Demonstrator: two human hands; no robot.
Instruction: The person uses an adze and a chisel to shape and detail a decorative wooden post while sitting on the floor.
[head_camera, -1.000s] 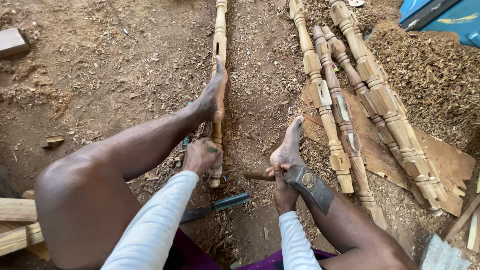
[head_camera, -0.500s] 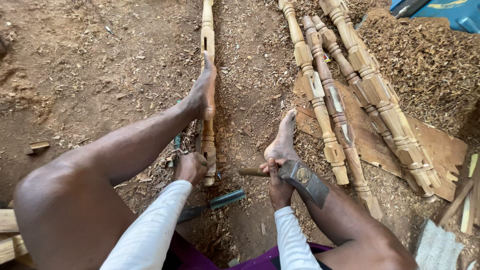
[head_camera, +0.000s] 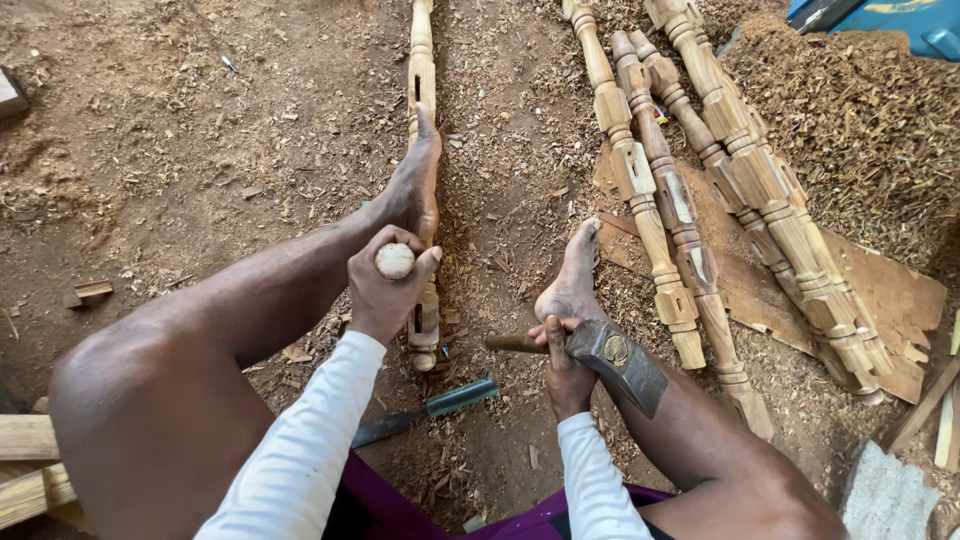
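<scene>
Left hand (head_camera: 385, 290): my fingers are wrapped tight around the rounded wooden handle (head_camera: 395, 260) of a chisel.
Right hand (head_camera: 562, 365): closed on the hammer (head_camera: 610, 358), head pointing right.
Turned post (head_camera: 424, 170): on the dirt floor, under my left foot (head_camera: 412, 190).
Second chisel (head_camera: 425, 410): lying between my legs.
Finished posts (head_camera: 700, 190): side by side, to the right.

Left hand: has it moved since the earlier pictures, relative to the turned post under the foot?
Yes. The left hand, gripping a round wooden tool handle, has risen off the turned post's lower end and now sits higher, beside the left foot.
</scene>
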